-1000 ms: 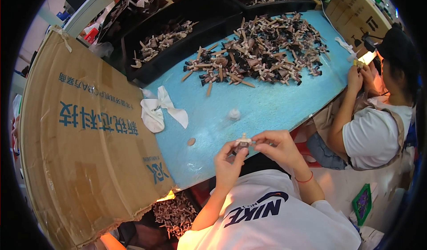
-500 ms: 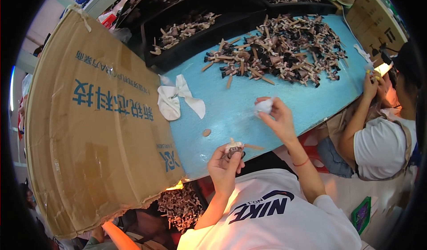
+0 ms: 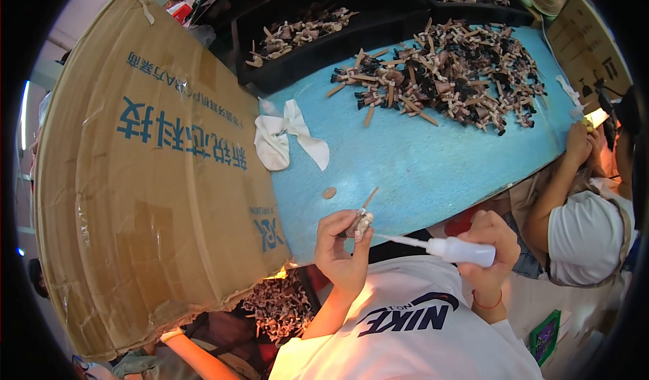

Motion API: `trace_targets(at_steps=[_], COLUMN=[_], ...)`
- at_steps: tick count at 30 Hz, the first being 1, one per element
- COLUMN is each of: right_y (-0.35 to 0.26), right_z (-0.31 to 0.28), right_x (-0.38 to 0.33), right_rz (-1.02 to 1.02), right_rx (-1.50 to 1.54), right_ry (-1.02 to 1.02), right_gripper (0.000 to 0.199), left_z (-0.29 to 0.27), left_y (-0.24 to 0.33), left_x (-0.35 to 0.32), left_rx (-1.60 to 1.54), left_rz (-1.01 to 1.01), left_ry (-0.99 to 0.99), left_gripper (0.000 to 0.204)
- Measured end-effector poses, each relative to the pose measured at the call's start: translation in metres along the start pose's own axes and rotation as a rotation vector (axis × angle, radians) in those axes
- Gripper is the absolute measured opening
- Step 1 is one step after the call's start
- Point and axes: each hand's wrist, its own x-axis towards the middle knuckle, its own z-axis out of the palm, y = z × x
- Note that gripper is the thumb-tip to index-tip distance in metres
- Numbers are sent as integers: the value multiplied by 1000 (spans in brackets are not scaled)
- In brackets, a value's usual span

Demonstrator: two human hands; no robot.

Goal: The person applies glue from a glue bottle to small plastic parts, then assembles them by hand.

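Observation:
My left hand [image 3: 341, 262] pinches a small brown and cream figurine [image 3: 361, 224] just over the table's near edge, and a thin tan stick points up from it. In my right hand [image 3: 499, 241] lies a small white squeeze bottle [image 3: 465, 251], tipped sideways. Its long thin nozzle reaches left, the tip close to the figurine; whether they touch, I cannot tell. A small tan oval piece [image 3: 329, 193] rests on the blue tabletop [image 3: 399, 167] beyond my left hand.
Many similar figurines are heaped [image 3: 446, 83] at the far side. Black trays [image 3: 304, 62] with more stand behind. A large cardboard sheet [image 3: 162, 197] walls the left, a white cloth [image 3: 272, 143] beside it. Another person [image 3: 585, 235] works at the right; more figurines [image 3: 278, 306] sit below the table.
My right hand has drawn back from over the table toward my body, the white bottle now sideways with its nozzle toward the figurine. My left hand has turned the figurine so its stick points up.

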Motion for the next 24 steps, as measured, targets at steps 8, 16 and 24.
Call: trace_targets(at_steps=[8,16,24], right_y=[-9,-15,-19], right_z=[8,13,16], right_x=[5,9,11], right_rz=[-125,-230,-225], right_rx=[-97,-170,-190], right_ry=[-57,-118,-140], right_gripper=[31,31,33], left_z=[-3,-6,-7], left_y=[5,6,7], left_x=[0,-3,-2], left_rx=[95,87,98], left_rz=[105,109,118], left_ry=[7,22,13], left_gripper=[28,28,28])
